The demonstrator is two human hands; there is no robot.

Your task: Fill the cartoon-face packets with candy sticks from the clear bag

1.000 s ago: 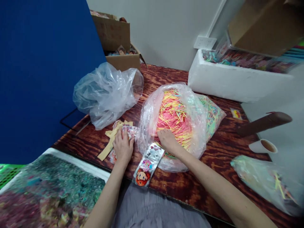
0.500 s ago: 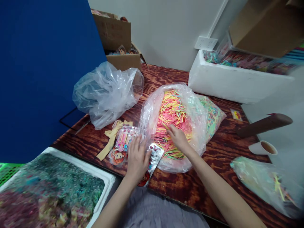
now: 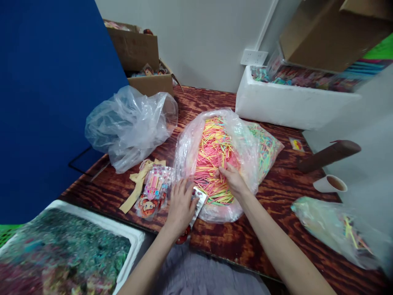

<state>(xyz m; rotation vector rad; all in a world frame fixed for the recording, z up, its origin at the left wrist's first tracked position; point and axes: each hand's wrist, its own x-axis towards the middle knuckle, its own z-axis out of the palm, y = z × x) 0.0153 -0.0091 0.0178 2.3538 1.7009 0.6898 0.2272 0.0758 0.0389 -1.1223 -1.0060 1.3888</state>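
In front of me an open clear plastic bag (image 3: 184, 147) holds a heap of thin pink, yellow and green sticks (image 3: 211, 141). My right hand (image 3: 235, 180) reaches into it, thumb and fingers closed on a few pink sticks. Left of the bag my left hand (image 3: 181, 201) lies flat with its fingers apart, over a silver printed packet (image 3: 201, 203) that it partly covers. Beside that hand lie small clear packets (image 3: 155, 186) with sticks and a cartoon face showing, and a yellow cloth strip (image 3: 133, 196).
A crumpled clear bag (image 3: 132, 127) lies at the left, before cardboard boxes (image 3: 150, 84). Behind the sticks stands a white foam box (image 3: 291, 104). On the right are a brown bottle (image 3: 330, 155), a paper cup (image 3: 322, 185) and another plastic bag (image 3: 325, 225). A foam tray (image 3: 135, 241) stands lower left.
The fingers of my right hand have closed on sticks in the bag. My left hand stays by the silver packet. The whole view has shifted slightly.
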